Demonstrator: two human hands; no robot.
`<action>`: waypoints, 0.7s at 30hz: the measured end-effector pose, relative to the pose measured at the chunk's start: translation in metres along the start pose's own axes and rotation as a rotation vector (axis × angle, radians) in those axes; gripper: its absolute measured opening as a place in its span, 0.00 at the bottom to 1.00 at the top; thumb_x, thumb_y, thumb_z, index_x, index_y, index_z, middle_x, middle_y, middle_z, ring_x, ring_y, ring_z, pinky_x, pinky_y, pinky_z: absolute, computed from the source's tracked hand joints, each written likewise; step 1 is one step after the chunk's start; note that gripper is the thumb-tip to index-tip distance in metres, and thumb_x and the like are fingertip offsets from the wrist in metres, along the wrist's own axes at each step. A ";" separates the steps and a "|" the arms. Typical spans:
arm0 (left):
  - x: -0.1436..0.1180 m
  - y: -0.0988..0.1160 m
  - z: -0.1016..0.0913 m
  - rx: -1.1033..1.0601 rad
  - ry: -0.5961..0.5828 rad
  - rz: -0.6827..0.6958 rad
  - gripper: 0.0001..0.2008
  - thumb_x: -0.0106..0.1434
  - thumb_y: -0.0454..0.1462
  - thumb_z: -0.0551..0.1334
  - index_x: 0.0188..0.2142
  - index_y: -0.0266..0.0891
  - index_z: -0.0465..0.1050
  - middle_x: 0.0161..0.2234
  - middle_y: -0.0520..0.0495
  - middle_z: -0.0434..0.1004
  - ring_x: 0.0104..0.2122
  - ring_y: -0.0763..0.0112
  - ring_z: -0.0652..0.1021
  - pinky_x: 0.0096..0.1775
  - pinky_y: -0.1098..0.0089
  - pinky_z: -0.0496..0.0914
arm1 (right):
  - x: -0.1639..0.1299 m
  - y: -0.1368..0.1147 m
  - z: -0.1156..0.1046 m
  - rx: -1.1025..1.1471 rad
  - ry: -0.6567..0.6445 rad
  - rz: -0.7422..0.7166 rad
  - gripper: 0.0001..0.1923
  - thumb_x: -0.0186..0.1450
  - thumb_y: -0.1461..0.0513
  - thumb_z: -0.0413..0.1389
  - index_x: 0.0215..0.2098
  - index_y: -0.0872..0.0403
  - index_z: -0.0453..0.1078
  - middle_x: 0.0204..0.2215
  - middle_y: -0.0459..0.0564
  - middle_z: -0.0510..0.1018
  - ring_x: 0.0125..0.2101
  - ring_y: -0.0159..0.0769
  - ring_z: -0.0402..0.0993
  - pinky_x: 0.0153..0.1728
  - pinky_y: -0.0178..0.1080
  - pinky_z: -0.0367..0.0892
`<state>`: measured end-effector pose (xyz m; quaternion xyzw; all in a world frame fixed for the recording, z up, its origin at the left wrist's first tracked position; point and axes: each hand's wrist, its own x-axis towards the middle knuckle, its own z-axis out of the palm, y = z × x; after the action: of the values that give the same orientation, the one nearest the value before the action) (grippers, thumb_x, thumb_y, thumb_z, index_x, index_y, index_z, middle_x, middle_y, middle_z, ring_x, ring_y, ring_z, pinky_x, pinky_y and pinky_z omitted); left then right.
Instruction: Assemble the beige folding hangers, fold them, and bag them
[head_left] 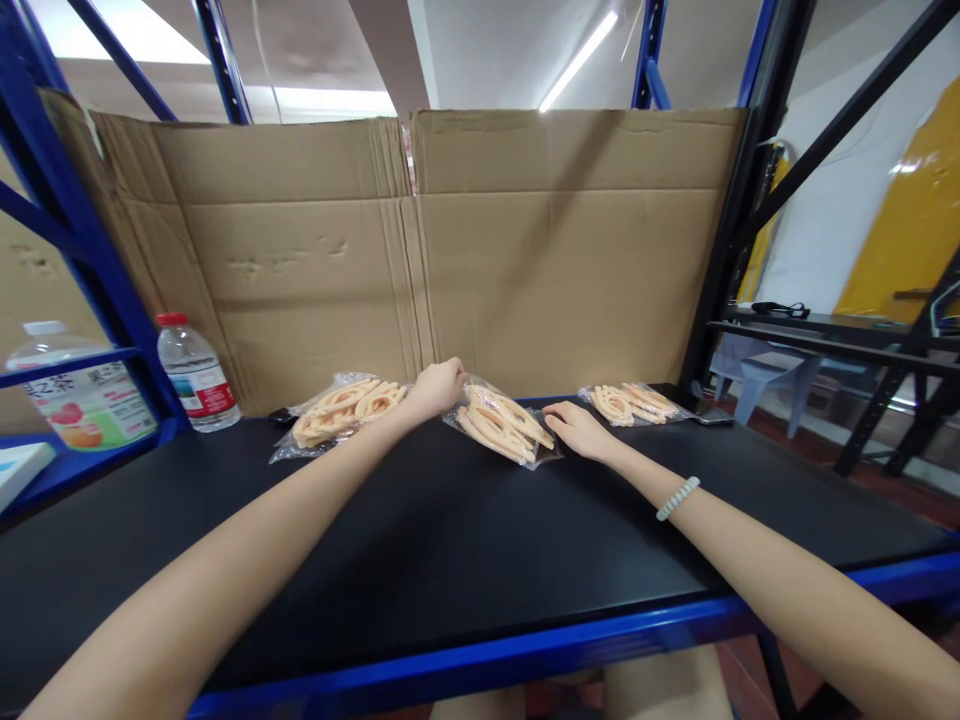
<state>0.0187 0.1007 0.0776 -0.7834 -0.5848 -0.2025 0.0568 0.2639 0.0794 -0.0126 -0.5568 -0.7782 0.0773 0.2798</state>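
Note:
A clear plastic bag [504, 425] of pale tan, loop-shaped pieces sits between my hands on the black tabletop. My left hand [439, 388] is closed at the bag's upper left end, pinching the clear film. At the right end, my right hand [579, 430] has its fingers bent together on the bag's edge; the thumb is partly hidden. Beyond my left forearm lies a similar filled bag [345, 412], partly covered by the arm. A third bag [631, 403] of the same pieces rests behind my right hand, near the back edge.
Cardboard panels [570, 260] stand along the back of the black table [450, 560]. A red-capped water bottle [196, 375] is at the back left, beside a blue post and a large labelled jug [82, 390]. A dark flat object [712, 417] lies at the back right.

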 end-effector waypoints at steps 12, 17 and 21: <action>0.027 0.034 -0.042 0.232 -0.008 0.135 0.14 0.67 0.39 0.52 0.46 0.34 0.71 0.43 0.33 0.77 0.44 0.56 0.78 0.42 0.64 0.69 | -0.002 -0.002 0.012 0.023 -0.099 0.105 0.37 0.70 0.45 0.32 0.63 0.62 0.56 0.61 0.62 0.60 0.62 0.47 0.55 0.60 0.46 0.49; 0.032 0.034 -0.049 0.255 -0.019 0.140 0.14 0.66 0.39 0.53 0.45 0.35 0.71 0.42 0.33 0.78 0.42 0.54 0.79 0.40 0.64 0.70 | -0.006 -0.010 0.009 0.028 -0.132 0.124 0.38 0.69 0.44 0.32 0.64 0.63 0.54 0.62 0.63 0.59 0.62 0.50 0.53 0.60 0.50 0.49; 0.029 0.036 -0.054 0.257 -0.003 0.130 0.16 0.67 0.40 0.50 0.47 0.37 0.70 0.44 0.34 0.77 0.43 0.54 0.78 0.40 0.63 0.70 | -0.010 -0.018 0.005 0.034 -0.148 0.134 0.38 0.69 0.44 0.31 0.64 0.61 0.54 0.62 0.62 0.59 0.62 0.49 0.53 0.60 0.51 0.49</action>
<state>0.0455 0.0975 0.1436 -0.8061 -0.5542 -0.1207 0.1689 0.2485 0.0647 -0.0126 -0.5954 -0.7565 0.1499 0.2253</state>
